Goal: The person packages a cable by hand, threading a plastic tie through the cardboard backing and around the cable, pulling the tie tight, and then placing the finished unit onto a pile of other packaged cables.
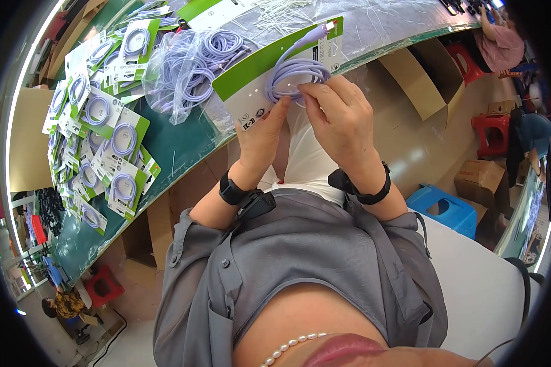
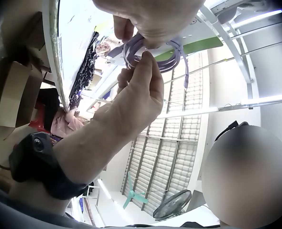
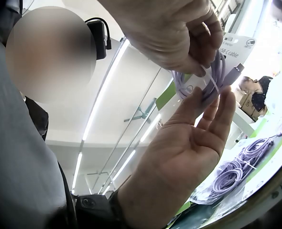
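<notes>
The left hand point(image 1: 260, 137) holds a card point(image 1: 248, 92) from below, near its lower edge, with the thumb on the front against a coiled purple cable point(image 1: 281, 74). In the right wrist view the fingers of this hand lie nearly straight behind the coil. The right hand point(image 1: 344, 119) is closed to a narrow pinch, thumb and fingertips meeting at a thin white tie point(image 3: 210, 80) on the coil.

The card is white with a green band along its far edge, and is held up tilted, off the tabletop point(image 1: 190, 137). The coil lies against the printed face of the card, toward its right end in the head view, and the cable's plug point(image 1: 320, 32) points to the upper right corner. The right wrist view shows the printed words "USB-C cable" beside the coil.

On the tabletop, left of the held card, sits a clear plastic bag point(image 1: 159, 73) with more purple coils point(image 1: 221, 44) in and beside it. Further left, many carded cables point(image 1: 98, 111) lie heaped over one another. Near the far edge is a spread of thin white strips point(image 1: 281, 15). To the right, beyond the tabletop, stand an open carton point(image 1: 419, 79), a red stool point(image 1: 493, 131) and a blue stool point(image 1: 442, 208).
</notes>
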Motion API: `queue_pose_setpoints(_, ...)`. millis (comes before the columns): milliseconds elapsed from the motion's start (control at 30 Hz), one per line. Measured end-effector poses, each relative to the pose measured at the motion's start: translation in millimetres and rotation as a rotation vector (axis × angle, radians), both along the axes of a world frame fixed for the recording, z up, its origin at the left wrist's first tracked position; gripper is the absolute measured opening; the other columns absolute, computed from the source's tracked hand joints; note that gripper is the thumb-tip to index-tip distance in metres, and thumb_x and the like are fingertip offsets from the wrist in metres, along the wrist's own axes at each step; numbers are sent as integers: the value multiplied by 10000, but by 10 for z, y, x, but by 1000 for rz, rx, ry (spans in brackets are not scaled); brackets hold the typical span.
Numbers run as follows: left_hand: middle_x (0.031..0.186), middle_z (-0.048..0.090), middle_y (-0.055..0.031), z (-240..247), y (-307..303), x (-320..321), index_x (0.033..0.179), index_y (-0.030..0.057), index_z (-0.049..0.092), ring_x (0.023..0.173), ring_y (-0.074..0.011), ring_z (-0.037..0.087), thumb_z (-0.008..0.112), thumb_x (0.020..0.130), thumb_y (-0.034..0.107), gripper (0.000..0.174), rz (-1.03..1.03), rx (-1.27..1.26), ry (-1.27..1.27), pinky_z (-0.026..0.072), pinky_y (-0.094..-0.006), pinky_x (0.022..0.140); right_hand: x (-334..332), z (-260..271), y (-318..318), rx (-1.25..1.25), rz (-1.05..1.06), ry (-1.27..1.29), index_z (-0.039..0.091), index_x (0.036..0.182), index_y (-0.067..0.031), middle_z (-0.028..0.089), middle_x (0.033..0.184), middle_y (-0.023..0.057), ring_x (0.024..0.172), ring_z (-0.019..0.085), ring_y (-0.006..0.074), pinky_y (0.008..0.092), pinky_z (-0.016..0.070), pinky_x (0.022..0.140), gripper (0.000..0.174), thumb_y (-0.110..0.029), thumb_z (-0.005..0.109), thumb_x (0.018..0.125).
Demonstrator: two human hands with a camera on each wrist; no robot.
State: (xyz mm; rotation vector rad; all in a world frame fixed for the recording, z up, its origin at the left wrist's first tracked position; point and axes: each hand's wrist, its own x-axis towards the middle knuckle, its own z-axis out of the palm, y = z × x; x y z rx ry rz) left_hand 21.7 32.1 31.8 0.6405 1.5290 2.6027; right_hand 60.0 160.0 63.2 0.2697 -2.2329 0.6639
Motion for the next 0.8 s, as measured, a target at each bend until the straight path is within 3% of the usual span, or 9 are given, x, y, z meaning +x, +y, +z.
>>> queue_pose_setpoints(133,1138,585,-91,-106,-7,12,1222,15,502,1018,-168,577,612,832,-17,407,76,-8,-44,476,-295,877,5,14,-5,27,-11,-11,676,845,-76,547,726,55,656,561,238,333,456,606,157,-9,687,704)
queue_pose_setpoints(267,997,641,-61,-194,-46,51,1100,3,587,868,-112,606,672,797,4,314,219,-191,-41,489,-244,739,28,33,-18,32,-10,-5,675,847,-72,537,719,56,648,554,236,335,454,599,162,-2,685,702)
queue_pose_setpoints(367,874,663,-44,-195,-41,68,997,2,635,764,-81,611,708,768,16,241,317,-229,98,482,-223,656,38,14,-23,-5,10,14,672,849,-65,531,715,58,644,550,236,335,451,585,167,6,684,699)
queue_pose_setpoints(533,857,668,-52,-133,-75,121,981,7,644,748,-70,608,702,771,12,218,408,-469,253,483,-220,658,58,0,-20,-27,33,25,666,851,-58,528,717,60,640,548,236,336,450,575,171,9,685,695)
queue_pose_setpoints(667,879,665,-71,-152,-89,107,1009,10,634,788,-111,628,703,760,2,259,365,-436,257,492,-237,653,67,15,-16,-5,22,13,660,850,-54,539,734,64,651,558,240,330,454,580,179,23,682,690)
queue_pose_setpoints(767,933,642,-111,-137,-106,41,1033,6,621,863,-216,649,713,731,-2,315,501,-481,611,519,-284,682,74,-8,-29,-47,44,51,654,850,-42,557,759,80,657,567,244,337,460,583,179,20,690,686)
queue_pose_setpoints(800,933,642,-111,-126,-121,29,1033,6,621,863,-216,649,713,731,-2,315,506,-480,611,519,-284,682,99,-31,-28,-45,48,52,654,850,-42,557,759,80,657,567,244,337,460,583,179,20,690,686)
